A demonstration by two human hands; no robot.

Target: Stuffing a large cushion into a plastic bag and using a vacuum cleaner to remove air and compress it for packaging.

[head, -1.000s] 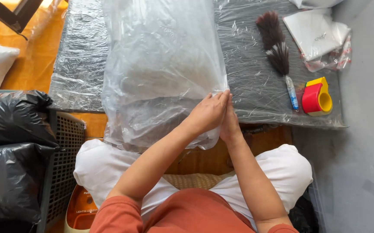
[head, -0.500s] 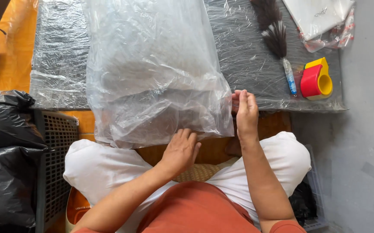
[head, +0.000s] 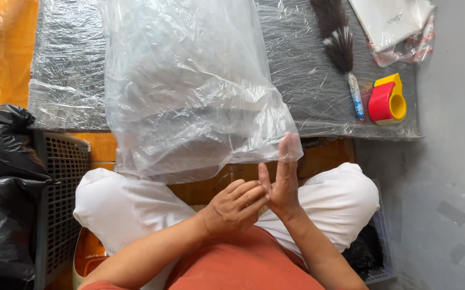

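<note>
A grey concrete floor [head: 447, 177] lies right of the low film-covered table [head: 66, 70], with orange floor covering [head: 1, 64] at left.

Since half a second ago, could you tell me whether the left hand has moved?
Yes. The left hand has slid right, away from the clear plastic bag edge, to meet the right hand above the lap.

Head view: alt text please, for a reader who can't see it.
A seated person's left hand and right hand meet at the near corner of a large clear plastic bag on a film-covered table. A feather duster and red-yellow tape dispenser lie to the right.
</note>
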